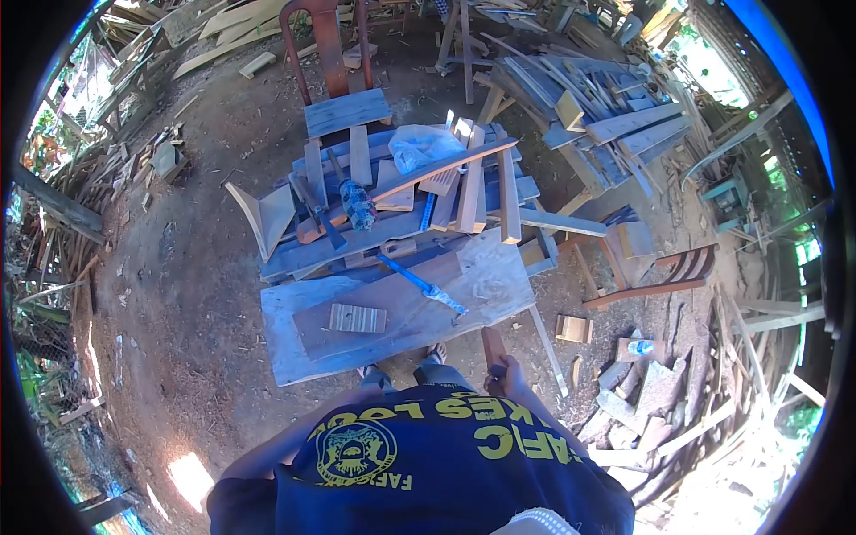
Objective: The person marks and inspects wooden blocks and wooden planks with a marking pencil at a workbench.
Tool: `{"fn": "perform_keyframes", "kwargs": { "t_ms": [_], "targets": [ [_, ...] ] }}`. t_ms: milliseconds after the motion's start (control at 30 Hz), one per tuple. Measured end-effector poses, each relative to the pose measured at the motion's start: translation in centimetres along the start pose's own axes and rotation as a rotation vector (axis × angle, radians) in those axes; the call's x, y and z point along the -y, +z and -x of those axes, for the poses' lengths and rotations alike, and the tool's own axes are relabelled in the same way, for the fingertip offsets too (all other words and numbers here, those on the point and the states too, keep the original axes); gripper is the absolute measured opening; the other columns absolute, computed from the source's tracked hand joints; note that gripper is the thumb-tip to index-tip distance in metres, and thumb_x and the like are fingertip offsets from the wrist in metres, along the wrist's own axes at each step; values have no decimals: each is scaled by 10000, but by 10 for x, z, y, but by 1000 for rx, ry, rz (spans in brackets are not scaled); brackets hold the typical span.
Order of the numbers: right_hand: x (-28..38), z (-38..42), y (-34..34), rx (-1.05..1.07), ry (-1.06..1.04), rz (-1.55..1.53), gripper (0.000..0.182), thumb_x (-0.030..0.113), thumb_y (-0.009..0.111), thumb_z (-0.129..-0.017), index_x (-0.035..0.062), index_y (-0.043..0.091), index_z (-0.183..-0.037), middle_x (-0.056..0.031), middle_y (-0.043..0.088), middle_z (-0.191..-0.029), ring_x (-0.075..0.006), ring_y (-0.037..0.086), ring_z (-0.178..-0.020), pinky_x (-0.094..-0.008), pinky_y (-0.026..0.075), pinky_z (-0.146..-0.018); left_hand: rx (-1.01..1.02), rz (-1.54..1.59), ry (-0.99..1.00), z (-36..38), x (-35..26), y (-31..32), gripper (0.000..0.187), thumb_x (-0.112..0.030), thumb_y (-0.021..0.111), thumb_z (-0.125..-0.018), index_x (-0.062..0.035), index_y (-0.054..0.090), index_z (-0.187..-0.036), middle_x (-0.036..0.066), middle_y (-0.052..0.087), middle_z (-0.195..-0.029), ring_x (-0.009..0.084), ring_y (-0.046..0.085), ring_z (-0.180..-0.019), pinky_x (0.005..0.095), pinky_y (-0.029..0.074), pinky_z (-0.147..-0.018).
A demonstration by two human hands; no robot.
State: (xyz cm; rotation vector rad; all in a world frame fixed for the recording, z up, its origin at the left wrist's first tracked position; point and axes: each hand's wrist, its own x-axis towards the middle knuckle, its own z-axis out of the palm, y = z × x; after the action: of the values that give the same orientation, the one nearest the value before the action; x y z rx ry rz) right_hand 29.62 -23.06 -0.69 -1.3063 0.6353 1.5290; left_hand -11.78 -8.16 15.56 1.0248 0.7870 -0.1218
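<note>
Holding wood piece [494, 346] in right hand [510, 378], just off the near edge of the counter [299, 361], toward its right end. Gripped by the near end only, fingers curled firmly round it, far end pointing out toward the counter – probably held low and close for easy one-handed control. Can't tell if touching the edge.

On the counter: brown board [437, 276] lying flat, slatted block [358, 318] flat on its left part, likely for stable support. Blue tool [408, 277] laid aslant over the board, near end toward the right hand, probably for easy reach. Beyond it, long slat [450, 167] propped across other lumber, beside plastic bag [426, 147].

Now the pose: right arm bent, close to the flank, wrist ahead of shirt [446, 455]. Left arm [299, 432] angled forward and inward along the torso – left hand out of sight, so can't tell its finger state.
</note>
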Motion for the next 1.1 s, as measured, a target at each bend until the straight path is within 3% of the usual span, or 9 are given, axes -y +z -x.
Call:
{"fn": "perform_keyframes", "kwargs": {
  "t_ms": [167,233,333,367,433,633,800,967,1100],
  "targets": [
    [-7,-29,-10,65,-10,-15,430,413,507,-864,-1,426,-948,-105,464,-696,-207,447,-556,-330,422,-526,121,144,-74,-1,-77,11,291,-249,552,-965,-59,603,-1179,34,634,-1084,131,593,-960,295,473,-856],
    [-12,-38,-12,85,-40,-74,418,402,485,-873,0,433,-977,-114,476,-701,-207,437,-562,-323,413,-532,-146,665,-907,-36,-61,-15,315,-246,559,-963,-26,609,-1181,46,654,-1110,135,618,-945,290,495,-834],
    [-16,-26,-1,28,4,-111,396,392,466,-884,12,438,-992,-120,483,-704,-208,437,-575,-318,410,-542,69,498,-254,37,-103,25,297,-259,543,-971,-60,637,-1170,67,685,-1063,161,644,-900,323,509,-818],
    [-18,-29,-3,29,12,-109,396,392,466,-884,12,438,-992,-120,483,-704,-208,437,-575,-318,410,-542,63,501,-258,28,-91,21,297,-259,543,-971,-60,637,-1170,67,685,-1063,161,644,-900,323,509,-818],
    [-20,-36,-5,44,68,-115,379,388,459,-888,23,440,-989,-123,484,-708,-211,447,-597,-318,417,-557,-134,-617,150,-7,-55,5,272,-289,523,-979,-107,664,-1123,75,697,-926,183,654,-787,352,516,-749],
    [-26,-35,6,136,-16,-137,384,399,468,-890,19,441,-933,-98,481,-717,-192,467,-620,-321,426,-570,-91,-608,-39,-45,-42,-15,271,-334,562,-950,-102,682,-1022,71,664,-773,213,629,-709,367,487,-657],
    [-19,13,58,192,46,-267,371,393,484,-890,25,438,-907,-84,478,-713,-180,469,-624,-319,423,-570,-855,-1241,-3,-117,41,-95,706,-382,752,-764,-164,444,-1360,203,512,-1262,376,505,-1188,519,438,-944],
    [-29,17,78,243,64,-248,389,397,499,-892,14,437,-924,-90,475,-712,-189,459,-625,-325,418,-577,-840,-858,-111,-156,57,-121,1067,-293,803,-710,-186,113,-1516,320,154,-1491,499,253,-1363,560,299,-1089],
    [-34,36,93,240,108,-170,413,399,498,-905,-6,444,-962,-108,473,-712,-206,450,-634,-332,419,-598,-810,-509,40,-196,114,-121,1074,-207,796,-721,-175,75,-1516,373,133,-1473,532,330,-1311,526,365,-1061]
  ]
}}
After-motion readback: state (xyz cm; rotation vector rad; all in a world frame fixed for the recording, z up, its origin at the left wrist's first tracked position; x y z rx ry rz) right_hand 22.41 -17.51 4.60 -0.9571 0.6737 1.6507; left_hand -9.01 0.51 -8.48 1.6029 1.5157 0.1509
